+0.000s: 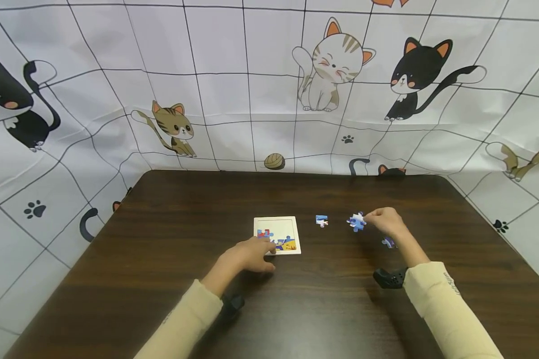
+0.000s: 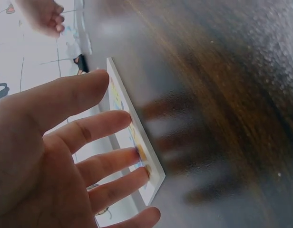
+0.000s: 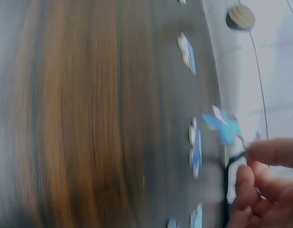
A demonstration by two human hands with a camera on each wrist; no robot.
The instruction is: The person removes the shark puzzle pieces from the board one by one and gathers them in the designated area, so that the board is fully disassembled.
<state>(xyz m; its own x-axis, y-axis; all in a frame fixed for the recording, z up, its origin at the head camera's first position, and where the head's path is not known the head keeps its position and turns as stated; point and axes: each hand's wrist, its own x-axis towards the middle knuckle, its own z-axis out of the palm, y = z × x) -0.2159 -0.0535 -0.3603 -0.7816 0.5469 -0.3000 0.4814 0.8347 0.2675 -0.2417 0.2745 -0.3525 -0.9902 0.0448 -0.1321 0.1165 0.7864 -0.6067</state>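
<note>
A square puzzle board with a pale frame lies on the table, part of its picture filled with colourful pieces. My left hand reaches over its lower left, fingers extended and fingertips touching the board; this hand hides part of the picture. To the right, my right hand pinches a blue and white jigsaw piece between thumb and finger, held above the table. Another jigsaw piece lies just beneath it. One more loose piece lies between the board and the right hand.
A further blue piece lies beside the right wrist on the dark wooden table. A white cloth with cat drawings hangs behind the table's far edge. Dark wrist devices sit on both wrists.
</note>
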